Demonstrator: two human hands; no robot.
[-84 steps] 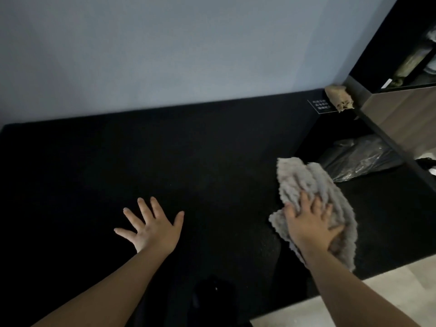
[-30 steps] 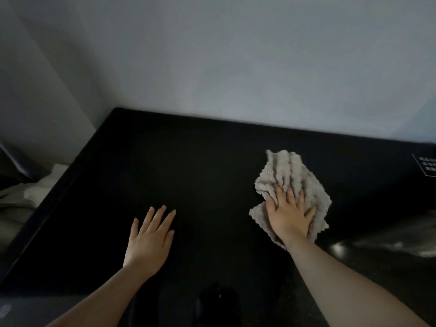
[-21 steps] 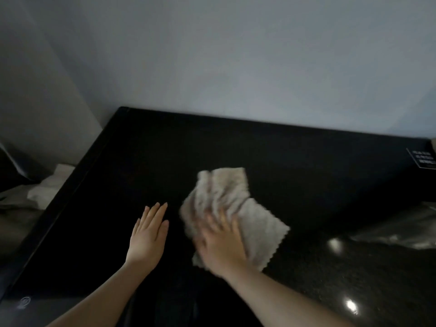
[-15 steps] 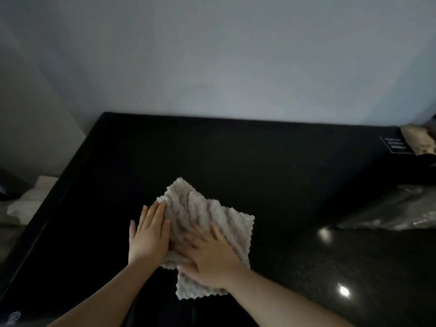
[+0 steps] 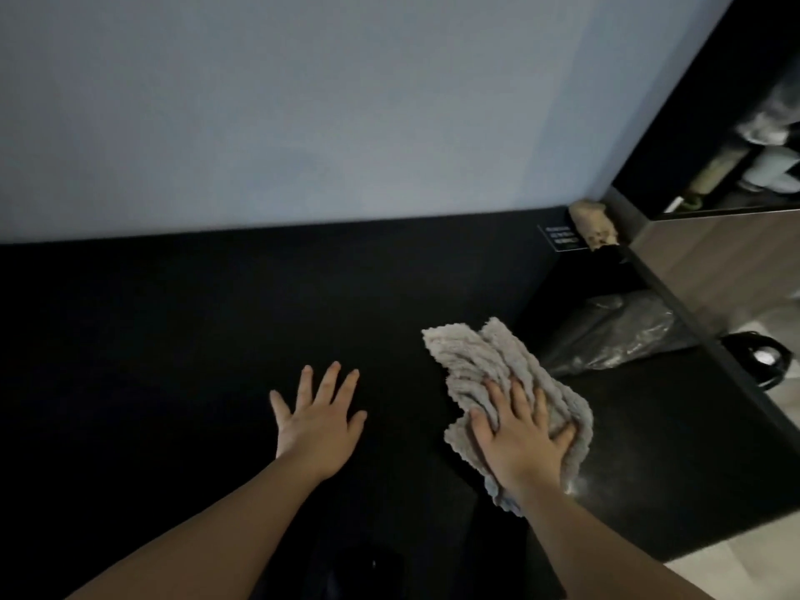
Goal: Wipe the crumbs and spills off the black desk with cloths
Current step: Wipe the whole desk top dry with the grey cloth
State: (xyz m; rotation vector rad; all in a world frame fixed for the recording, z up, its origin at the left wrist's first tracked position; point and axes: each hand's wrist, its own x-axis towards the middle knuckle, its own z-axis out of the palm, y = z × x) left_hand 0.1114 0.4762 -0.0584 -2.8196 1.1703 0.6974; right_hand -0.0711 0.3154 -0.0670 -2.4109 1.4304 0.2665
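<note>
From here I see the fluffy grey ribbed cloth (image 5: 480, 361) has swept from lower centre to right of centre since half a second ago, and the left hand (image 5: 318, 420) has come off it. The flat black desk (image 5: 173, 339) fills the lower frame. One crumpled clear plastic bag (image 5: 619, 335) lies at right, just beside the cloth. The right hand (image 5: 519, 439) presses flat on the cloth, fingers spread. The left lies flat on bare desk, fingers wide. A second cloth, the beige crumpled cloth (image 5: 593, 225), sits upper right beside one small black label (image 5: 562, 238). I can't read its white writing.
</note>
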